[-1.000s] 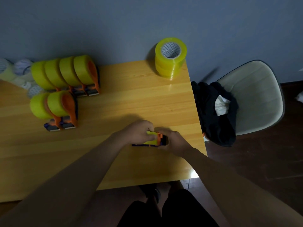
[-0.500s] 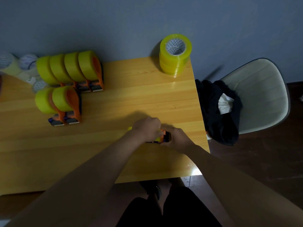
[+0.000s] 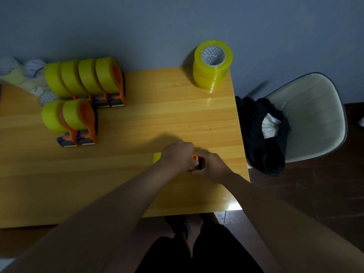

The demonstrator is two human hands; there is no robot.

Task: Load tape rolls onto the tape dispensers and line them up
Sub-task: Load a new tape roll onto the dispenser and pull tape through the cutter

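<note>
Both hands clasp one tape dispenser (image 3: 198,164), the left hand (image 3: 177,155) over its yellow roll (image 3: 157,157), the right hand (image 3: 214,166) at its end; seating the roll seems under way, with lining it up beside the loaded dispensers (image 3: 78,103) next.

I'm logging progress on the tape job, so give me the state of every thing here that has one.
back row of dispensers: four, loaded, upright side by side
front dispensers: two, loaded, upright
spare rolls: stacked flat at the table's far corner
dispenser in hand: mostly hidden, gripped by both hands
left hand: curled over it
right hand: holding its end
</note>
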